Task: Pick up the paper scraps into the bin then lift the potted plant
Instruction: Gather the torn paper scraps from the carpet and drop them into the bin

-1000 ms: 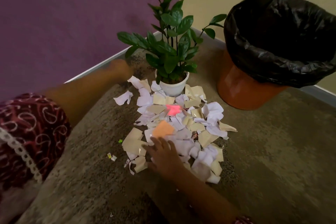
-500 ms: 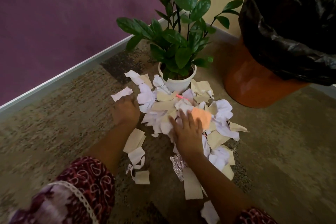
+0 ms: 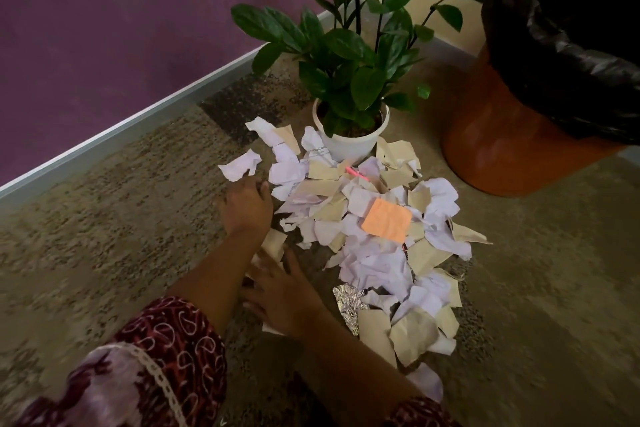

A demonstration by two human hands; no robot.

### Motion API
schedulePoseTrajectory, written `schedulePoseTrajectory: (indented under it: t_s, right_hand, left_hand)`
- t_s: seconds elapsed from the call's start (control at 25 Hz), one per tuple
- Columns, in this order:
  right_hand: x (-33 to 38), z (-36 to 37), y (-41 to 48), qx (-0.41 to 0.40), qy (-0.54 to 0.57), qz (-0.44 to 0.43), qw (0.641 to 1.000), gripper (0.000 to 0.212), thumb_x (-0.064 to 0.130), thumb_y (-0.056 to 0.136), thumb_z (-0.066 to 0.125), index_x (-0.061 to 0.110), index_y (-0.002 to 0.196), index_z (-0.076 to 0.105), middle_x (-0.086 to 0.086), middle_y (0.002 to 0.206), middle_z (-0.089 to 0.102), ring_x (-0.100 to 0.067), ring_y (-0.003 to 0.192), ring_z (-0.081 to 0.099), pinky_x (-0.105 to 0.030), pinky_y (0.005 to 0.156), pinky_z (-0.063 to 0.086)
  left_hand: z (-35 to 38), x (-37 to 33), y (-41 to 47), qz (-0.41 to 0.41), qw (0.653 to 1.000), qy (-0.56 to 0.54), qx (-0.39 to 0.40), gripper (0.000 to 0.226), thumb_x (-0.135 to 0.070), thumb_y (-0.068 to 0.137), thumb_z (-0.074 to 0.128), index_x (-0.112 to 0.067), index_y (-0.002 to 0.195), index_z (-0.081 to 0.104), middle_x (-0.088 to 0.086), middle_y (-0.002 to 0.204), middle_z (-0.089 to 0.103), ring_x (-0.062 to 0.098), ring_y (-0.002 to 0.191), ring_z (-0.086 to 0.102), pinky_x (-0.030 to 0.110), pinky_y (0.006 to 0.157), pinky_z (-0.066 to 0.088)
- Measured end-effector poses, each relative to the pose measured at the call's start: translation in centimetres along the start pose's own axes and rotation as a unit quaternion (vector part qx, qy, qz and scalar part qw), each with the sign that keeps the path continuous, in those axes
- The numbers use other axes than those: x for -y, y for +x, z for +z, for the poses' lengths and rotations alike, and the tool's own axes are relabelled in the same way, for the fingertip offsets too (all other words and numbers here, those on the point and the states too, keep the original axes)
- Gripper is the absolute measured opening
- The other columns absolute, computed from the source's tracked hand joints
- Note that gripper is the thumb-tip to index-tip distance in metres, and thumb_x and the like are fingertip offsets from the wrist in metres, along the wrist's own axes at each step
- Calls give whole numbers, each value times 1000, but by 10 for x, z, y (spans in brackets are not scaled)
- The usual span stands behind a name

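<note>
A heap of white and beige paper scraps (image 3: 374, 253) lies on the carpet in front of the potted plant (image 3: 349, 144), a leafy green plant in a white pot. On top of the heap lies an orange note (image 3: 386, 220). My left hand (image 3: 246, 208) rests at the heap's left edge, its fingertips touching a white scrap (image 3: 240, 166). My right hand (image 3: 282, 295) lies nearer to me, fingers spread flat over a few beige scraps (image 3: 273, 243) to the lower left of the heap. The orange bin (image 3: 502, 149) lined with a black bag (image 3: 571, 45) stands at the right.
A crumpled foil piece (image 3: 349, 305) sits at the heap's near edge, and a thin pink piece (image 3: 356, 174) lies close to the pot. A purple wall with a pale skirting board (image 3: 121, 128) runs along the left. Patterned carpet (image 3: 104, 236) spreads around the heap.
My right hand has drawn back from the middle of the heap to the loose scraps at its lower left. My left hand stays at the heap's left edge.
</note>
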State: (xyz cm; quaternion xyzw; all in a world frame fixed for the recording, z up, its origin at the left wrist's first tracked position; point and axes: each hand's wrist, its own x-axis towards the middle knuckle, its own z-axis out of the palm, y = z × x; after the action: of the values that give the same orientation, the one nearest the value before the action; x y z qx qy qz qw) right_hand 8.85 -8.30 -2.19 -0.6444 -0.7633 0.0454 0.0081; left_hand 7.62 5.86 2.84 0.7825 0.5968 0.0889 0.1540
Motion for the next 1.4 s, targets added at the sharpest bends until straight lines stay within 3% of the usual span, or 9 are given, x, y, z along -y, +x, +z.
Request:
schedulePoseTrajectory:
  t_s: [0.08, 0.2, 0.4, 0.6, 0.72, 0.84, 1.0, 1.16, 1.4]
  right_hand:
    - [-17, -7, 2, 22, -23, 64, 997, 40, 38, 95, 45, 30, 135, 46, -5, 150, 41, -30, 142, 31, -60, 112, 20]
    - [-40, -20, -10, -3, -85, 169, 982, 32, 36, 81, 63, 28, 112, 66, -1, 126, 65, -24, 126, 54, -52, 107, 36]
    - [-62, -30, -26, -165, 2, 282, 945, 35, 39, 90, 39, 21, 100, 67, -5, 119, 66, -26, 122, 57, -54, 104, 39]
    - [-76, -18, -45, -81, 18, 108, 991, 33, 37, 91, 54, 28, 122, 60, -4, 141, 52, -28, 137, 42, -58, 111, 30]
    - [-92, -24, -54, -195, -5, 185, 963, 18, 31, 86, 61, 23, 101, 70, -1, 121, 67, -25, 122, 58, -45, 105, 39]
    - [-112, -46, -53, -288, 96, 322, 897, 25, 33, 88, 60, 22, 110, 62, -3, 123, 60, -24, 119, 54, -40, 98, 38]
    - [-163, -67, -41, -133, 265, 494, 817, 85, 54, 75, 69, 27, 144, 28, -9, 155, 22, -33, 143, 20, -55, 108, 29]
    - [-187, -64, -32, 27, 262, 431, 863, 98, 41, 75, 75, 33, 150, 13, -7, 160, 7, -36, 145, 19, -53, 111, 33]
    - [-191, -60, -30, 8, 184, 420, 889, 55, 14, 88, 62, 28, 138, 46, -5, 155, 30, -31, 134, 43, -38, 100, 44]
  left_hand:
    - [1, 1, 0, 4, 1000, -10, -5, 34, -27, 100, 41, -7, 119, 61, 14, 120, 64, 31, 113, 58, 46, 102, 44]
    - [1, 5, -2, -5, 998, -54, -18, 34, -25, 100, 42, -5, 121, 60, 17, 122, 63, 33, 115, 56, 46, 103, 43]
    - [17, 22, -16, -91, 994, -11, -54, 43, -32, 98, 41, -7, 133, 47, 17, 142, 47, 33, 134, 39, 50, 113, 22]
    - [41, -8, -57, -330, 933, -137, 35, 73, -45, 98, 38, -10, 153, 5, 19, 159, -10, 34, 148, -9, 51, 119, -4]
    - [57, -31, -79, -184, 961, -192, 73, 72, -46, 99, 34, -10, 153, 2, 18, 159, -14, 33, 148, -12, 44, 120, 0]
    - [46, -49, -69, 11, 971, -233, 43, 78, -42, 92, 52, -17, 152, 9, 15, 161, -5, 33, 149, 2, 46, 118, 17]
    - [28, -66, -24, 172, 972, -10, 163, 93, -52, 81, 64, -33, 151, 6, 6, 162, -9, 33, 149, -4, 59, 115, 13]
    - [30, -76, -7, 146, 942, 18, 301, 90, -43, 82, 70, -34, 150, 11, 6, 161, -10, 36, 149, 1, 55, 117, 23]
    - [33, -84, -13, 226, 952, 75, 194, 47, -23, 98, 51, -21, 144, 40, 14, 140, 49, 29, 126, 51, 39, 103, 46]
